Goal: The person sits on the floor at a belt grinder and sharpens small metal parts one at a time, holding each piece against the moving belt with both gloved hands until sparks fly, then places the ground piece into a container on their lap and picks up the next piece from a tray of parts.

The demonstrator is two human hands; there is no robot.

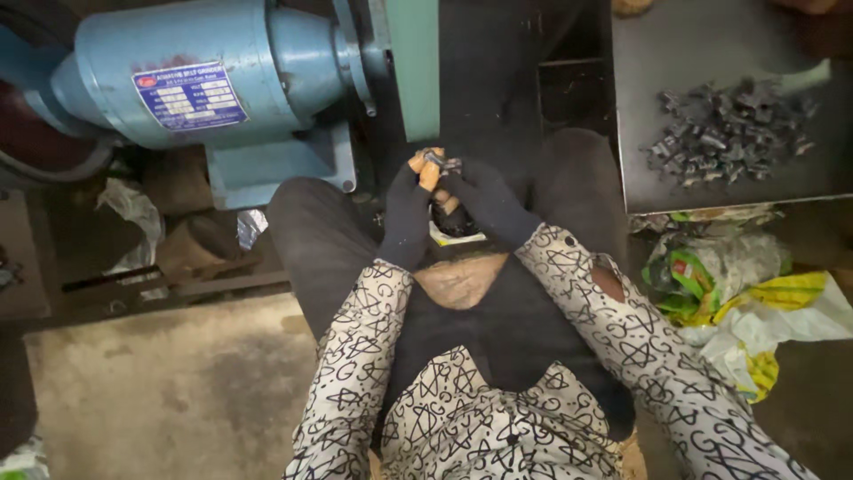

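Both of your hands meet in the middle of the frame, just below the grinder's green belt guard (411, 67). Your left hand (407, 218), in a dark fingerless glove, is curled closed, its bare fingertips (428, 171) pinching a small dark metal piece (439, 161). Your right hand (484, 203), gloved the same way, is closed too and pressed against the left from the other side; whether it also grips the piece or only steadies it, you cannot tell from here.

As for progress, the piece sits in your fingers near the guard but apart from it, so it looks to be between pickup and grinding. A heap of similar metal pieces (729, 132) lies on the dark tray (649, 53) at the upper right, well apart from your hands; whether those are finished or waiting cannot be told.

The held piece looks small, grey-black and angular, mostly hidden by your fingers. The blue motor (204, 62) fills the upper left, and crumpled plastic bags (746, 293) lie at the right below the tray.
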